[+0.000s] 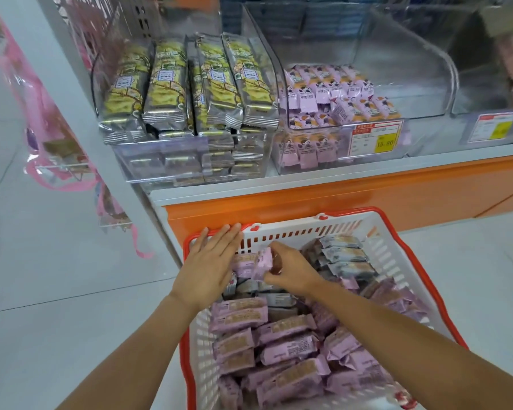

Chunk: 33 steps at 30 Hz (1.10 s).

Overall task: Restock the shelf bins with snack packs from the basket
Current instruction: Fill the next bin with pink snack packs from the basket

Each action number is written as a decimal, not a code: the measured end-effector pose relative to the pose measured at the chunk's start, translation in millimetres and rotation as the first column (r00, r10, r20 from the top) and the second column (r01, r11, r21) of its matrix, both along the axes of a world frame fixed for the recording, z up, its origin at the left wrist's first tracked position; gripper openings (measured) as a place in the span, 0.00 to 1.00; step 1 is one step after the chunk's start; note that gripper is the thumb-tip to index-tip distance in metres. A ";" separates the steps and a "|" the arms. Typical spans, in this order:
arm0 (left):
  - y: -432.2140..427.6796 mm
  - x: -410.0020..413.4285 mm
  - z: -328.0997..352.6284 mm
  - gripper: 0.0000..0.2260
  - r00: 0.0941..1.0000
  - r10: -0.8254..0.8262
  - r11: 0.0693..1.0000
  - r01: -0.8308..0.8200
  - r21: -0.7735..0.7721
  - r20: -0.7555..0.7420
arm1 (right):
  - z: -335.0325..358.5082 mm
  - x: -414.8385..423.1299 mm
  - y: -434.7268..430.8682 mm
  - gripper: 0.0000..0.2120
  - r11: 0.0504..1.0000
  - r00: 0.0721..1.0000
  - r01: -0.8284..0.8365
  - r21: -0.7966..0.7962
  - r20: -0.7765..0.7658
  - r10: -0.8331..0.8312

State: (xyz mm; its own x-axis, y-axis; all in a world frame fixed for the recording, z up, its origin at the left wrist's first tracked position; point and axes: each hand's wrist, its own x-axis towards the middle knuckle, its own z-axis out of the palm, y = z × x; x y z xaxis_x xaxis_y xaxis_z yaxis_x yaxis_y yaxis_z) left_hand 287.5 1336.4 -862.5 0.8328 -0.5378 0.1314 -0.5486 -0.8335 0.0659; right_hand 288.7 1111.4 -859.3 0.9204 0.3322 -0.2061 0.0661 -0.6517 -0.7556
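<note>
Now our right grip (293, 267) pinches a purple pack (262, 261) at the far edge of the basket (308, 229), its bin (347, 161) up ahead; left grip (211, 261) rests flat.

- Hands: 2, left hand (211, 261) and right hand (290, 270).
- Basket (296, 227): 1.
- Clear bins (160, 164): at least 3; the frame cuts off the right end.
- Price tags (376, 140): 2.
- Yellow-green packs (166, 84): 4 across on top; lower layers not countable.
- Purple packs (288, 349) in basket: well over a dozen, exact count unclear.
- Purple pack (262, 263) pinched in right hand: 1.
- Grey packs (344, 254): 3 stacked at the basket's far right corner; others part-hidden.
</note>
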 end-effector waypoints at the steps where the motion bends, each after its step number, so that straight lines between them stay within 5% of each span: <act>1: -1.0 0.8 1.7 0.28 1.000 -0.003 0.998 0.002 -0.055 -0.004 | 7.2 -0.4 -5.0 0.11 0.994 0.999 0.040 0.098 -0.036 -0.037; 8: -53.3 -3.7 45.7 0.28 0.894 -0.078 0.828 -0.189 -0.529 -0.442 | 62.7 -9.9 -50.0 0.14 0.874 0.973 0.228 0.429 -0.079 -0.215; 14: -94.6 -2.3 81.6 0.13 0.879 -0.179 0.669 -0.220 -0.710 -0.441 | 108.9 -24.8 -89.3 0.18 0.861 0.966 0.239 0.449 -0.020 -0.257; 22: -116.9 2.9 107.3 0.14 0.952 -0.208 0.672 -0.026 -0.740 -0.223 | 170.5 -41.2 -122.6 0.12 0.975 0.953 0.139 0.174 0.244 -0.179; 28: -128.0 5.2 149.3 0.23 0.956 0.119 0.717 0.103 -0.689 0.267 | 222.8 -29.3 -133.5 0.12 0.978 0.883 0.077 0.192 0.442 -0.156; 33: -124.7 15.7 150.3 0.32 0.899 0.212 0.911 -0.039 -0.411 0.384 | 265.5 9.8 -127.8 0.11 0.948 0.769 0.229 0.220 0.557 -0.315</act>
State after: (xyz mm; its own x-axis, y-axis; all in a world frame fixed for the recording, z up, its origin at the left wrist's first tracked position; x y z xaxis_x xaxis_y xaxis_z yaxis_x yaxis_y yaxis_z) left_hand 303.2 1211.7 -712.2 0.7120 -0.2670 0.6494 -0.4895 -0.8519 0.1864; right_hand 298.5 983.6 -593.7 0.9067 0.0340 0.4203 0.3527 -0.6074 -0.7118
